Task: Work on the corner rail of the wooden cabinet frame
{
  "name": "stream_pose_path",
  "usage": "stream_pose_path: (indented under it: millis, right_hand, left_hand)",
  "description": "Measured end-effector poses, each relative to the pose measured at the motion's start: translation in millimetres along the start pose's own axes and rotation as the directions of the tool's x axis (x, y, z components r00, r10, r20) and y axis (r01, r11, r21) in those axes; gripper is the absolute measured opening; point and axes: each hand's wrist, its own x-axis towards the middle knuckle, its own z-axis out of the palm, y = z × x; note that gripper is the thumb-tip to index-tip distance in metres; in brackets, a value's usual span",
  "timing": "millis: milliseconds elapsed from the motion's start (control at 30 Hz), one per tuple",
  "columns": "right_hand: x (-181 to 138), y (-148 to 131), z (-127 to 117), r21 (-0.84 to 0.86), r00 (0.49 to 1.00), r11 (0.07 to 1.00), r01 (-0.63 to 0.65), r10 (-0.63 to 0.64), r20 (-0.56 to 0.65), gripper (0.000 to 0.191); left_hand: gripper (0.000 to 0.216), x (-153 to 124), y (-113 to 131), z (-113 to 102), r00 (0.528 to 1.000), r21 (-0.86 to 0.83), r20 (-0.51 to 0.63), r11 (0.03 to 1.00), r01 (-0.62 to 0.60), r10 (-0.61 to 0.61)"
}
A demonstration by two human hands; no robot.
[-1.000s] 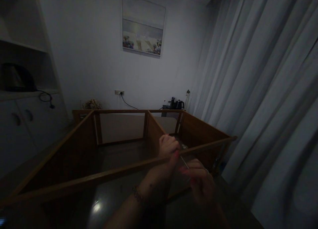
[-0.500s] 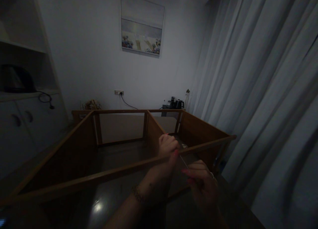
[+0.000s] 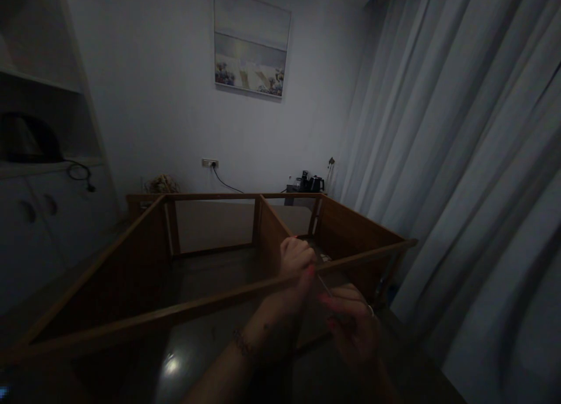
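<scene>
A brown wooden frame (image 3: pixel 184 314) with upright panels stands before me. My left hand (image 3: pixel 295 263) is wrapped round its near rail where the middle panel (image 3: pixel 277 221) meets it, fingers over the far side and thumb on the near side. In front of the rail, my right hand (image 3: pixel 353 322) pinches a thin metal rod (image 3: pixel 324 285), like the shaft of a tool. The rod slants up and left to the joint by my left thumb. Its handle end is hidden in my fingers, and I cannot tell what its tip touches.
Grey curtains (image 3: pixel 464 176) hang close on the right. At the left a kettle (image 3: pixel 30 138) stands on a white cabinet (image 3: pixel 65 217). Behind the frame are a black coffee maker (image 3: pixel 309 183) and a wall socket (image 3: pixel 210 163) with a plugged-in cable. A picture (image 3: pixel 252 41) hangs above.
My right hand has shifted slightly left and turned a little with the rod. My left hand stays on the rail, and the frame has not moved.
</scene>
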Motion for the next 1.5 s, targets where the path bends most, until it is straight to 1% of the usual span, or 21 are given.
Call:
stream_pose_path:
  millis: [133,300,467,600,633,700,767,833,967,1033,1133,1267,1300,1367,1500]
  right_hand:
    - [-1,1,1,0.018,0.999,1.000,-0.025,0.025,-0.022,0.012]
    - [-2,-3,4,-0.005,0.994,0.998,-0.057,0.057,-0.094,0.008]
    - [-4,-6,3,-0.022,0.993,0.997,-0.075,0.072,-0.090,0.006]
    - [-5,-8,4,-0.016,0.990,0.996,-0.093,0.090,-0.109,0.005]
    - [-5,-9,5,-0.011,0.988,0.995,-0.103,0.101,-0.114,0.005]
    - [-5,-10,6,0.013,0.980,0.990,-0.141,0.141,-0.141,0.006]
    - [-5,-12,8,0.056,0.964,0.980,-0.192,0.199,-0.178,0.010]
    - [-4,-13,9,0.096,0.950,0.967,-0.235,0.250,-0.189,0.015]
    - [-3,-15,10,0.132,0.946,0.956,-0.262,0.282,-0.161,0.018]
    - [-3,-14,10,0.141,0.944,0.954,-0.265,0.287,-0.162,0.018]
    - [-4,-13,11,0.144,0.946,0.955,-0.259,0.281,-0.163,0.016]
    - [-6,-9,9,0.109,0.955,0.961,-0.255,0.268,-0.127,0.016]
    - [-7,-9,8,0.095,0.959,0.964,-0.247,0.257,-0.118,0.016]
    - [-7,-7,7,0.065,0.965,0.971,-0.229,0.235,-0.114,0.017]
    - [-6,-6,5,0.000,0.973,0.980,-0.200,0.198,-0.120,0.017]
  left_hand:
    - [0.048,-1,3,-1,0.999,-0.002,-0.030,1.000,-0.011,0.011]
    - [0.045,1,-6,4,0.999,-0.013,-0.038,1.000,-0.019,0.019]
    - [0.056,0,-7,4,0.998,-0.004,-0.061,0.999,-0.033,0.032]
    - [0.051,-2,-4,2,1.000,0.013,-0.019,1.000,-0.018,0.018]
    - [0.052,-1,-5,3,1.000,0.017,-0.021,1.000,-0.009,0.009]
    - [0.060,1,-8,7,0.997,0.016,-0.074,1.000,-0.001,0.002]
    - [0.062,3,-11,10,0.994,0.002,-0.109,1.000,-0.004,0.004]
    - [0.058,3,-11,11,0.995,-0.001,-0.096,1.000,-0.001,0.001]
    - [0.051,2,-8,6,0.998,-0.013,-0.060,1.000,-0.026,0.025]
    - [0.053,2,-9,4,0.999,-0.016,-0.046,1.000,-0.021,0.020]
    - [0.059,3,-9,3,0.998,-0.022,-0.062,1.000,-0.015,0.013]
    - [0.053,1,-4,2,0.999,-0.038,-0.045,0.999,-0.003,0.001]
    - [0.054,1,-4,3,0.998,-0.039,-0.056,0.999,-0.001,-0.001]
    - [0.058,1,-8,6,0.997,-0.036,-0.078,0.999,-0.004,0.002]
    - [0.062,5,-21,12,0.998,-0.020,-0.065,1.000,-0.010,0.008]
